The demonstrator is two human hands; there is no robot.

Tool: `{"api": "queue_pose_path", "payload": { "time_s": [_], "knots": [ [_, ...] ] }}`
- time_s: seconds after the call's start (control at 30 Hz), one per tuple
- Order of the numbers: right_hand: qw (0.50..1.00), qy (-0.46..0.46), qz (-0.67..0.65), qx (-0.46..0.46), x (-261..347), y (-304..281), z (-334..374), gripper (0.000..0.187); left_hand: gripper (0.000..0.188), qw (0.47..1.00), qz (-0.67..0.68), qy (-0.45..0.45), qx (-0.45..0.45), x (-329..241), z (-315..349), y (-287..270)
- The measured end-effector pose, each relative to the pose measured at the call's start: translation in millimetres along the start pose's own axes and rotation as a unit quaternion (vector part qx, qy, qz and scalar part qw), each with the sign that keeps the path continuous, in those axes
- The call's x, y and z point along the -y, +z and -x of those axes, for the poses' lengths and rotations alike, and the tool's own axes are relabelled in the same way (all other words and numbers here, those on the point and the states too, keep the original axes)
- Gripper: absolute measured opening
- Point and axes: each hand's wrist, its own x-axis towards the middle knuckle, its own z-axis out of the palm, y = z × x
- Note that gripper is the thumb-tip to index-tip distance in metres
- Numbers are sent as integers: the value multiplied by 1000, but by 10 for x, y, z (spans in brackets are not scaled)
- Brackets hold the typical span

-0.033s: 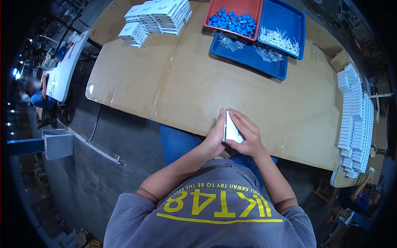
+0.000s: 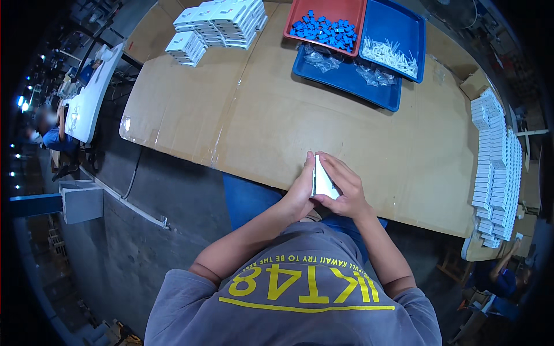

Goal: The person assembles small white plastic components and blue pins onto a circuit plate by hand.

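Between my palms, at the table's near edge, stands a small flat white box (image 2: 324,181), tilted, with one white face showing and a dark line along its left side. My left hand (image 2: 300,188) presses against its left side, fingers held together. My right hand (image 2: 348,191) wraps round the right side, its thumb at the lower corner and its fingertips meeting the left hand's at the top. Both hands are closed on the box. Its underside and most of its far side are hidden by my fingers.
Stacks of flat white boxes (image 2: 222,22) stand at the far left, and taller stacks (image 2: 491,173) along the right. Far off, a red tray (image 2: 294,36) holds blue parts and a blue tray (image 2: 420,34) white sticks; another blue tray (image 2: 346,86) contains clear plastic bags. A person (image 2: 55,135) sits at left.
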Motion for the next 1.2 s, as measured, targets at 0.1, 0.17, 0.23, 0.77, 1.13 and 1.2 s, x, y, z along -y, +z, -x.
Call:
{"api": "queue_pose_path", "payload": {
  "time_s": [0.1,0.17,0.23,0.77,1.13,1.2],
  "knots": [
    [1000,9,-28,-9,4,33,37,75,72,1000,5,-13,2,0,9,-30],
    [999,10,-31,-10,0,40,57,74,71,1000,7,-22,7,10,-2,-63],
    [997,22,-69,-27,-22,59,87,73,71,999,9,-32,10,15,-20,-75],
    [921,223,-188,-258,-617,-172,121,48,58,945,-65,315,-55,36,-613,-568],
    [976,156,147,34,-257,-123,693,30,32,604,-645,458,-101,51,-35,-952],
    [970,187,144,57,-171,-100,746,38,31,583,-697,416,-38,28,-12,-894]
  ]
}}
